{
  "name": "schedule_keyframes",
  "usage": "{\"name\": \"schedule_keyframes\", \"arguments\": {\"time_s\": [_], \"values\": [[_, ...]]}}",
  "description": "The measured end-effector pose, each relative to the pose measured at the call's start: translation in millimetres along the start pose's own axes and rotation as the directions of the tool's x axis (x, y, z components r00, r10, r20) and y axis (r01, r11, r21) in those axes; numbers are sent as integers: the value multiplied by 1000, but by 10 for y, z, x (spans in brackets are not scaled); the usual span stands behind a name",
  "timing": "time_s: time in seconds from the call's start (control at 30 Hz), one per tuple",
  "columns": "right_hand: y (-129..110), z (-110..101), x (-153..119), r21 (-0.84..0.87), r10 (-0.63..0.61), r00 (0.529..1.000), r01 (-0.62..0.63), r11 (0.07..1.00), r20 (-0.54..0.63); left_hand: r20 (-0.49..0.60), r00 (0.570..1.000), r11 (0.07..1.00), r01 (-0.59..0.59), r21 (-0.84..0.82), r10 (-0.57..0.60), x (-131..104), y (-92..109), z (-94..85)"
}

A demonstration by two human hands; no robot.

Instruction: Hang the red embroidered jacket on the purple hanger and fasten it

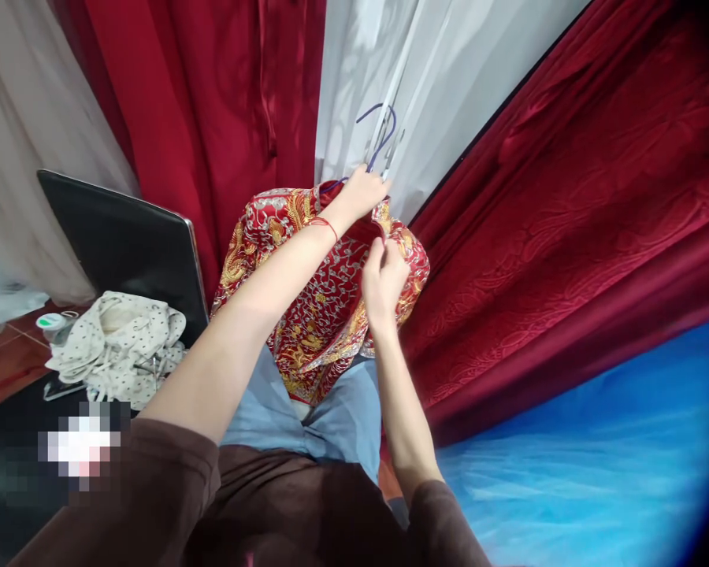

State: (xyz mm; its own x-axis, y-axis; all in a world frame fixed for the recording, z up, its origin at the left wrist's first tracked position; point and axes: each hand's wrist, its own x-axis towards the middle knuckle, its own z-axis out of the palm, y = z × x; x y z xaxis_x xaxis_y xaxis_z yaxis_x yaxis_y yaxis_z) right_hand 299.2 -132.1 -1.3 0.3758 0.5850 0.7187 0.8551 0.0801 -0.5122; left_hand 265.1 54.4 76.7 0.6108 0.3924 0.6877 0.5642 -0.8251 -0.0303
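A red jacket (319, 291) with gold and silver embroidery hangs in front of my legs, its front partly open. The purple hanger (393, 118) has its hook sticking up above the collar. My left hand (363, 191), with a red string at the wrist, is closed around the hanger's neck. Lower and to the right, my right hand (385, 276) pinches the jacket's front edge just under the collar. Most of the hanger is hidden inside the jacket.
A black chair (124, 244) stands at the left with a white dotted cloth (118, 339) heaped on its seat. Red curtains (555, 220) and white curtains (354, 79) hang close ahead. Blue fabric (596, 465) spreads at the lower right.
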Motion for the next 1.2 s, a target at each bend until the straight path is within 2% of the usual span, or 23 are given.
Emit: {"name": "schedule_keyframes", "arguments": {"time_s": [0.07,0.17,0.27,0.33,0.4,0.43,0.53,0.57,0.63,0.7,0.87,1.0,1.07,1.2], "values": [[-63,172,-70,-6,-10,998,11,1000,63,9,1000,1000,-4,-17,4,7,-20,-4],[59,477,-179,-171,70,965,-26,985,253,-24,998,998,-63,-32,62,-106,-10,-48],[326,657,-194,-368,211,902,-63,928,377,-62,990,992,-125,-26,123,-431,3,-134],[465,672,-142,-440,241,887,-48,897,394,-82,994,997,-79,-5,79,-731,-24,-176],[527,626,-64,-470,212,904,-14,882,371,-140,986,996,89,15,-86,-1025,-86,-182],[532,588,-22,-472,180,922,3,882,342,-182,964,979,202,18,-196,-1152,-127,-175],[506,448,94,-450,55,979,40,892,196,-253,833,862,508,-4,-492,-1411,-276,-155],[498,400,126,-444,17,990,48,895,143,-253,791,819,573,-10,-557,-1459,-334,-161],[498,319,174,-447,-32,998,55,893,59,-233,741,762,647,-1,-629,-1515,-458,-200],[514,268,205,-457,-50,999,47,888,6,-188,738,748,663,26,-648,-1540,-585,-262],[545,287,291,-388,-2,1000,0,921,-3,18,839,837,542,69,-544,-1585,-801,-421],[515,260,444,-358,19,999,-1,934,46,-11,870,856,487,172,-493,-1633,-849,-583],[488,163,552,-358,42,997,-15,934,68,-13,864,844,496,203,-504,-1620,-853,-696],[438,-163,826,-249,138,986,-111,962,94,-38,779,762,621,183,-626,-1447,-832,-945]]}}
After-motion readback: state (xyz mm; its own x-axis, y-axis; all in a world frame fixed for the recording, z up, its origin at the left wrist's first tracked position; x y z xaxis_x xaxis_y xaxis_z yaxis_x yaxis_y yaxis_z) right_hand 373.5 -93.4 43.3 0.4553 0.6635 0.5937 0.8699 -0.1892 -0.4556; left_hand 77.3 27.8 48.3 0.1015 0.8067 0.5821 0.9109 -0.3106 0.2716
